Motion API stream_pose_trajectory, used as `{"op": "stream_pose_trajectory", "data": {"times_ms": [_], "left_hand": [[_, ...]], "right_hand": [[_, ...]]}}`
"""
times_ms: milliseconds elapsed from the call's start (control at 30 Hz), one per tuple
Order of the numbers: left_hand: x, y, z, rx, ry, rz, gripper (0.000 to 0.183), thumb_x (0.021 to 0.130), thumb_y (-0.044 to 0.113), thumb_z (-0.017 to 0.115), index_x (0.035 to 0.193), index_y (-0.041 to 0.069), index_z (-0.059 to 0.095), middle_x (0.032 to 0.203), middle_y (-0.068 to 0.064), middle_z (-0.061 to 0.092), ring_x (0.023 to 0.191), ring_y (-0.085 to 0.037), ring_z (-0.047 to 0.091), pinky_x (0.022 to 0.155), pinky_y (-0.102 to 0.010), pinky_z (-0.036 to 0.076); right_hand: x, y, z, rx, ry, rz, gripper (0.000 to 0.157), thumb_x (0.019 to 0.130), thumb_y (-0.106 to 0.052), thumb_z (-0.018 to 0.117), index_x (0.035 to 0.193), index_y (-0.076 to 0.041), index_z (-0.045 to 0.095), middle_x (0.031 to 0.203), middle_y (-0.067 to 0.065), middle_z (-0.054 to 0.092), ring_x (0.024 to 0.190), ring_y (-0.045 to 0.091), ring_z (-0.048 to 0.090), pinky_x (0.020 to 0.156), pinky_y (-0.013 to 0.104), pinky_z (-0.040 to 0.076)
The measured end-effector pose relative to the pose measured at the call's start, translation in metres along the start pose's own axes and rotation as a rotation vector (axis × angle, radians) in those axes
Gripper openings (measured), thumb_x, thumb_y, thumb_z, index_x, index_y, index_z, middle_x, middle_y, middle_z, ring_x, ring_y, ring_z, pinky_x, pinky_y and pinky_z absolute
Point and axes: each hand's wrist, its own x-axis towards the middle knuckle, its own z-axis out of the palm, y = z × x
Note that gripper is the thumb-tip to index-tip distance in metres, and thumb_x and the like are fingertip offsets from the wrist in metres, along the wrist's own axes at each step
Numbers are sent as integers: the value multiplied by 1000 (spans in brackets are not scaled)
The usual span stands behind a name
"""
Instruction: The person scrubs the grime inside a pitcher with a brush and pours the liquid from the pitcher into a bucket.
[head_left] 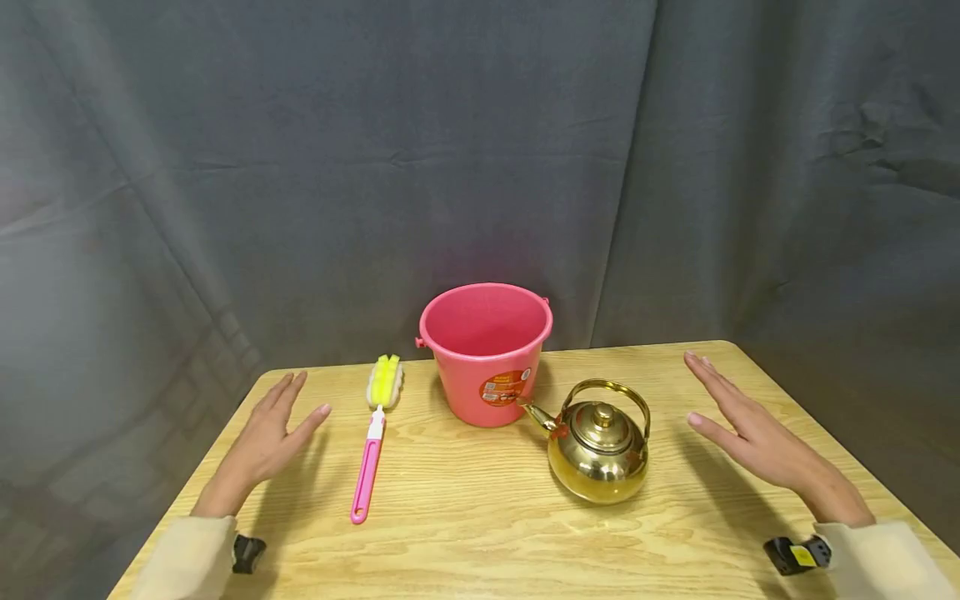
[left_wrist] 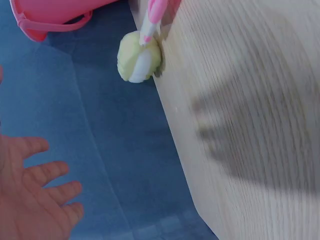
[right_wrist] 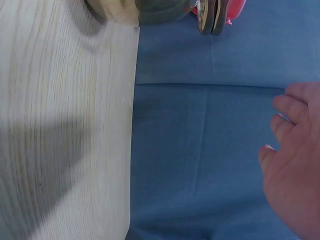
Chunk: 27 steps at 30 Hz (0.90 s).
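Observation:
My left hand [head_left: 262, 437] hovers over the left side of the table, fingers extended and holding nothing. Just right of it lies a sponge brush [head_left: 367, 467] with a pink handle and a yellow and white head [left_wrist: 139, 57]. A pink bucket [head_left: 480, 392] stands upright at the back middle. In front of it and to the right sits a shiny gold teapot [head_left: 597, 467], lid on and handle raised, its spout pointing left and overlapping the bucket in the head view. My right hand [head_left: 757, 433] is held above the table to the teapot's right, fingers straight, nothing in it.
The wooden table [head_left: 450, 542] has a light grain and rounded back corners. Directly behind it hangs a dark grey curtain [head_left: 420, 167]. Both wrists wear small black devices below pale sleeves [head_left: 191, 554].

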Motion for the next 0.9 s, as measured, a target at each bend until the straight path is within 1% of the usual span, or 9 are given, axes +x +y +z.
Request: {"op": "stream_pose_trajectory", "data": {"times_ms": [100, 233, 400, 567, 633, 800, 900], "left_hand": [[0, 4, 1, -12, 12, 8, 71, 89, 45, 45, 141, 6, 17, 141, -24, 14, 123, -47, 16, 88, -65, 18], [1, 7, 2, -21, 43, 26, 69, 88, 43, 47, 141, 7, 20, 141, -22, 19, 124, -44, 19, 90, -62, 19], [1, 9, 4, -29, 91, 66, 66, 88, 40, 50, 139, 6, 25, 139, -21, 26, 123, -43, 24, 91, -60, 22], [3, 12, 7, -36, 113, 91, 64, 88, 38, 51, 138, 5, 28, 137, -20, 30, 122, -41, 26, 90, -59, 24], [3, 13, 9, -45, 119, 99, 64, 87, 37, 52, 138, 5, 29, 136, -20, 31, 122, -40, 27, 91, -58, 24], [3, 18, 12, -79, 156, 123, 62, 87, 34, 54, 136, 5, 32, 134, -20, 35, 120, -39, 31, 90, -56, 27], [2, 22, 13, -91, 181, 134, 60, 86, 33, 56, 136, 6, 34, 132, -19, 37, 120, -38, 33, 90, -55, 28]], "right_hand": [[0, -1, 1, 15, 0, -2, 69, 90, -15, 50, 143, -21, 6, 147, -2, 3, 132, 20, 2, 95, 10, 4], [1, -3, 3, 25, 16, -30, 70, 89, -12, 50, 143, -18, 7, 147, 1, 4, 132, 16, 2, 95, 10, 4], [2, -5, 5, 48, 40, -51, 70, 88, -9, 51, 143, -17, 9, 147, 2, 5, 132, 19, 4, 95, 10, 6], [2, -7, 9, 63, 49, -62, 71, 88, -7, 52, 143, -17, 9, 147, 2, 6, 132, 17, 4, 95, 10, 6], [1, -7, 10, 65, 54, -68, 71, 87, -7, 53, 143, -16, 10, 147, 2, 7, 132, 19, 5, 95, 10, 7], [1, -7, 14, 82, 51, -42, 70, 88, -8, 51, 143, -18, 9, 147, 0, 6, 132, 19, 6, 95, 10, 7], [0, -7, 16, 96, 50, -28, 69, 89, -8, 50, 143, -19, 8, 147, 2, 6, 132, 16, 6, 94, 10, 8]]}}
